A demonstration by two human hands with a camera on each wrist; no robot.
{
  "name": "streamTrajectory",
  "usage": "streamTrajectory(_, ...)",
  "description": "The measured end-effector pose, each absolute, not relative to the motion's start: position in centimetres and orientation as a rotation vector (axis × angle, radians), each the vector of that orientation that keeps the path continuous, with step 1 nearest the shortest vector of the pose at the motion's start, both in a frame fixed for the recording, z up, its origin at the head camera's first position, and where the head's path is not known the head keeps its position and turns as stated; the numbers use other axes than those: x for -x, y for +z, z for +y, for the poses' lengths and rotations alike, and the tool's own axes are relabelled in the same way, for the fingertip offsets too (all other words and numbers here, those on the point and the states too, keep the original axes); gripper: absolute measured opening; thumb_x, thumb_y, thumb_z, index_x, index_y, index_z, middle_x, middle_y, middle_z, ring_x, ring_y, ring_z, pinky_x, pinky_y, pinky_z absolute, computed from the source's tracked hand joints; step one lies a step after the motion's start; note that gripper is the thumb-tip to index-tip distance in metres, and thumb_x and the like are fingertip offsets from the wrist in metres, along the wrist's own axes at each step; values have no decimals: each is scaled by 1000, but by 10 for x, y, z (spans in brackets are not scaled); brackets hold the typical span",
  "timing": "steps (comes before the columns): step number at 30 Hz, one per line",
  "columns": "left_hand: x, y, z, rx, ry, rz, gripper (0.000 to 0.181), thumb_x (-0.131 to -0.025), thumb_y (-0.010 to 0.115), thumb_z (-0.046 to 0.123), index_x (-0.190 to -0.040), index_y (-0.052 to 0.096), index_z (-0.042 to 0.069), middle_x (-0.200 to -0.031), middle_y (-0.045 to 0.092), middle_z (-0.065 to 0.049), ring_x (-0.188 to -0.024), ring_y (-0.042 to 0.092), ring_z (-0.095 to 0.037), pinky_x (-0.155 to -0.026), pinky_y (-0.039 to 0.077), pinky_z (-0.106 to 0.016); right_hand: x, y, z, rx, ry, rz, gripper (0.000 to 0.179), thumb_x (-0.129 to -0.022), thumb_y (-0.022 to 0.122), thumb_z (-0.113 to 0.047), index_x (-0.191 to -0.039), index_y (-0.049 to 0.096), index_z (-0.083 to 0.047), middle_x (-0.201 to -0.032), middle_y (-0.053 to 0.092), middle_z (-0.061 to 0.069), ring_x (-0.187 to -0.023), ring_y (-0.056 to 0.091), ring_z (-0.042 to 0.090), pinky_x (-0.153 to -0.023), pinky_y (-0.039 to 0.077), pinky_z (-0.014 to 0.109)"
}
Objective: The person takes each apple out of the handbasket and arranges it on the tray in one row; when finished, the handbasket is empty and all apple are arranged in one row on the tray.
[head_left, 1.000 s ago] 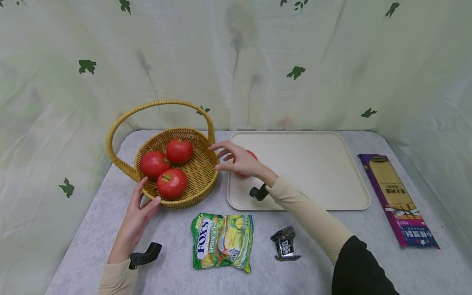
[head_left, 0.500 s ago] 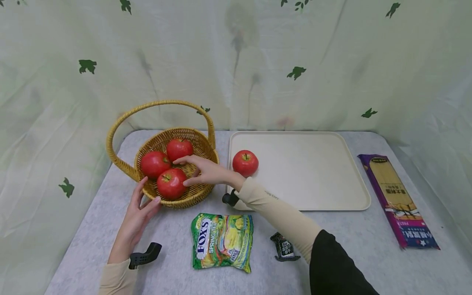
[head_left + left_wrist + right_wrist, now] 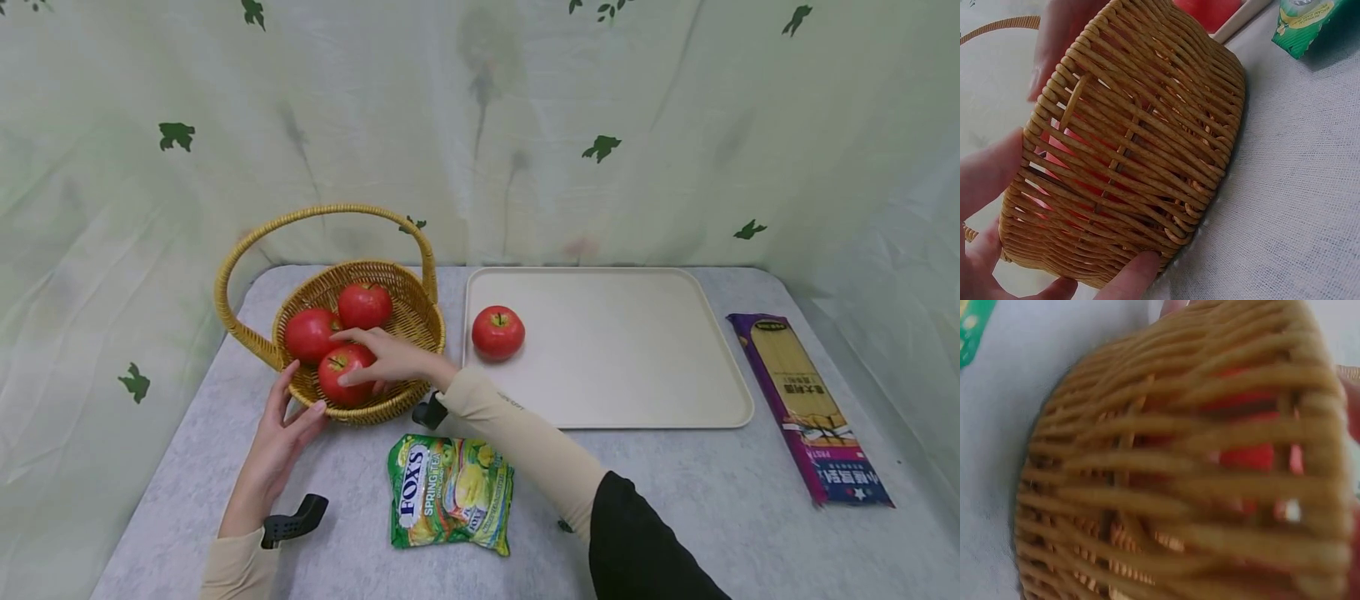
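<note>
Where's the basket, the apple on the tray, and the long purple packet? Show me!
Basket [image 3: 1147, 140], left wrist view: its woven outer wall.
Apple [image 3: 498, 338] on the tray [image 3: 618, 350], head view: middle of its red skin.
Purple packet [image 3: 808, 404], head view: middle of its front.

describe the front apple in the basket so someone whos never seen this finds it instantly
Find the golden woven basket standing left of the cream tray. Inside are three red apples; the front apple sits at the near rim. Only this one has the thumb of the right grip across it.
</note>
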State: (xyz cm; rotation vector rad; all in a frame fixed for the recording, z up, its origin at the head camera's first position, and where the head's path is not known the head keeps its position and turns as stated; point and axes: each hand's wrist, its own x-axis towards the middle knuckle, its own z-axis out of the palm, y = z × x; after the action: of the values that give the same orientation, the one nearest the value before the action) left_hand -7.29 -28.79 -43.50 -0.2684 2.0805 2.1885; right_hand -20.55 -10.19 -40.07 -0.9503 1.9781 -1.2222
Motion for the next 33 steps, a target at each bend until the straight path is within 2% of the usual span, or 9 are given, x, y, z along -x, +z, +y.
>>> streamTrajectory(3,72,-436,-288,256,2200,2078,76,-99,52,14,-154,1,29,-155,-20,-9,-139,8,-44,-91,44,-21,205,-405,-106,887,-1218,1976,64,-89,69,-25,-145,39,-19,-128,36,10,-72,66,29,-62,57,34)
streamTrajectory(5,72,-436,-288,249,2206,2077,76,-99,52,13,-154,2,29,-155,-20,-9,-138,8,-44,-91,44,-20,205,-407,-108,864,-1197,1998,64,-88,70,-26,-144,39,-20,-128,37,10,-76,64,23,-61,56,32)
streamTrajectory(13,73,-435,-287,282,2196,2078,77,-99,53,15,-154,1,29,-155,-20,-9,-139,7,-44,-92,44,-22,204,-411,-113,867,-1208,2006,66,-87,72,-21,-144,39,-17,-125,47,9,-85,63,23,-62,57,34)
streamTrajectory(16,73,-436,-287,268,2204,2075,77,-99,52,14,-154,1,28,-155,-20,-9,-138,8,-44,-92,44,-22,206,-413,-113,930,-1195,2070,64,-85,74,-22,-140,43,-15,-125,51,8,-95,57,15,-71,54,26)
streamTrajectory(20,73,-437,-287,255,2213,2073,76,-99,52,14,-154,1,28,-155,-19,-9,-138,9,-44,-91,44,-22,210,-413,-110,1048,-1178,2173,60,-82,76,-25,-135,49,-14,-124,54,6,-104,51,10,-81,43,16)
streamTrajectory(22,73,-437,-287,255,2211,2074,76,-99,52,14,-154,2,28,-155,-19,-9,-138,9,-44,-91,45,-22,212,-411,-107,1046,-1221,2153,59,-82,76,-25,-134,50,-15,-123,54,5,-103,51,11,-79,48,19)
streamTrajectory(27,74,-436,-287,276,2201,2074,77,-99,53,15,-154,1,30,-155,-19,-8,-139,8,-43,-92,44,-22,215,-403,-95,965,-1336,2075,57,-83,75,-26,-134,49,-20,-122,49,2,-96,53,13,-61,57,32)
streamTrajectory(33,75,-435,-287,308,2197,2069,78,-99,54,15,-154,1,31,-155,-20,-8,-140,7,-42,-92,43,-21,221,-393,-74,925,-1408,2052,59,-83,75,-28,-136,47,-24,-130,45,1,-103,51,14,-63,57,34)
